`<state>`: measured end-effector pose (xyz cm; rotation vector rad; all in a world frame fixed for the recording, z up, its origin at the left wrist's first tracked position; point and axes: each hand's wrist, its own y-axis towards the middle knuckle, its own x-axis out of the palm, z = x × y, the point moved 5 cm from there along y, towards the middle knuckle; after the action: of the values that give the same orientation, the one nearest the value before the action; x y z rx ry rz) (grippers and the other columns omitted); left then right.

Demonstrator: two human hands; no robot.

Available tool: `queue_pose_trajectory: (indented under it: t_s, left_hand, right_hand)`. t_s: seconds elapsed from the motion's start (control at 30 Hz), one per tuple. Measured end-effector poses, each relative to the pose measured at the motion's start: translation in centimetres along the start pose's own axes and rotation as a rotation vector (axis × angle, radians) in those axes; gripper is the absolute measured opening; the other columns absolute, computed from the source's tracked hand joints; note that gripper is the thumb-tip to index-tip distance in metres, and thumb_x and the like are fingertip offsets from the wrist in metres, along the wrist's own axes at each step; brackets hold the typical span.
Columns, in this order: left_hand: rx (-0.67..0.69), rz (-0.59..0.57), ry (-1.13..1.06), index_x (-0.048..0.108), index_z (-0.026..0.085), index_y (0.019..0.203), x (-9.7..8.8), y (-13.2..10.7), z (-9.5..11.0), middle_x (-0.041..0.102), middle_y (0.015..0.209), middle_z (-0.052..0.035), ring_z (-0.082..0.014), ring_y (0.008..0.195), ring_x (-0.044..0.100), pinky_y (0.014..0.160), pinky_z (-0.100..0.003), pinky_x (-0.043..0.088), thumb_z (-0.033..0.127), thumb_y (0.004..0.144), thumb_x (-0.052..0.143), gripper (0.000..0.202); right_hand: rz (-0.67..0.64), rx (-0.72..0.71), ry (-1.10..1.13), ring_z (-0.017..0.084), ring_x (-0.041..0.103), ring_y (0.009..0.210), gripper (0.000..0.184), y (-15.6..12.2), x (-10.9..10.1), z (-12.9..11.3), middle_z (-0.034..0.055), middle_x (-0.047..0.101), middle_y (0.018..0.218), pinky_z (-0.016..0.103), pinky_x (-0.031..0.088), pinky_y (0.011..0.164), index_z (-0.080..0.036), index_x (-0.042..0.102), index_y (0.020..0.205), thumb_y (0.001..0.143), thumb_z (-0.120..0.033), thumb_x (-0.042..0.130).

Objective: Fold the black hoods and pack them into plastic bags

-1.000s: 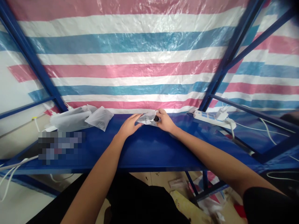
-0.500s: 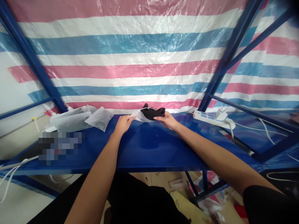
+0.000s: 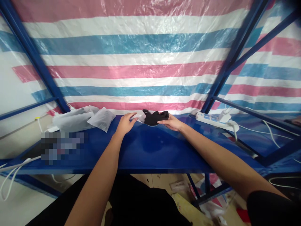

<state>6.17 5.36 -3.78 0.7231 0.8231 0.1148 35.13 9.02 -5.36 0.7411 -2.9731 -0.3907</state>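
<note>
A bundle of folded black cloth, its exact kind unclear, is in front of me above the blue desk, toward its back edge. My right hand pinches the cloth's right end between thumb and fingers. To the cloth's left is a small translucent plastic bag, crumpled and whitish. Thumb and fingers of my left hand close on the bag's left end. Bag and cloth touch, and I cannot tell how much of the cloth lies inside the bag.
Other frosted plastic bags lie at the desk's left back. A white power strip with plugs and cables sits at the right. Blue metal posts frame a striped plastic sheet behind the blue desk.
More of the black cloth shows now, and less of the bag covers its front. The bag looks smaller and more bunched by my left hand. The view has shifted slightly.
</note>
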Motion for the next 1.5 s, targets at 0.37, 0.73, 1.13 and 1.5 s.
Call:
queue_pose_trajectory:
  t_s: [0.37,0.73,1.13,1.5]
  left_hand:
    - [0.199,-0.131,-0.051,0.081,0.023,0.123,1.2,-0.7,2.6,0.081,0.126,-0.0082,-0.0253,0.118,0.075,0.108,-0.038,0.056,0.029,0.111,0.052,0.032]
    - [-0.005,0.052,0.106,0.079,0.020,0.103,0.3,0.1,-0.1,0.083,0.107,-0.0121,-0.0280,0.100,0.076,0.093,-0.034,0.053,0.034,0.113,0.050,0.034]
    - [-0.475,0.421,0.268,0.077,0.018,0.102,-3.8,-0.5,-2.9,0.081,0.099,-0.0156,-0.0347,0.096,0.076,0.093,-0.043,0.053,0.035,0.112,0.049,0.034]
    - [-0.169,0.156,0.325,0.079,0.024,0.111,-2.3,-0.8,0.0,0.080,0.122,-0.0076,-0.0285,0.114,0.073,0.102,-0.039,0.055,0.015,0.097,0.062,0.024]
  right_hand:
    - [-0.186,-0.236,-0.453,0.036,0.069,0.135,0.041,0.0,1.0,-1.7,0.0104,0.078,0.133,0.058,0.046,0.124,-0.024,0.085,0.108,0.072,-0.034,0.099]
    - [0.091,-0.019,0.362,0.025,0.076,0.109,0.029,0.1,-0.1,-0.8,0.0019,0.083,0.107,0.038,0.062,0.096,-0.027,0.075,0.098,0.072,-0.023,0.088]
    - [0.494,-0.155,0.372,0.032,0.076,0.121,0.051,0.7,-3.9,-2.3,0.0065,0.081,0.124,0.047,0.071,0.093,-0.029,0.071,0.120,0.084,-0.061,0.087]
    - [0.059,-0.212,-1.052,0.033,0.074,0.097,0.050,-1.0,-2.0,-5.4,0.0102,0.079,0.104,0.043,0.060,0.086,-0.023,0.078,0.098,0.072,-0.062,0.095]
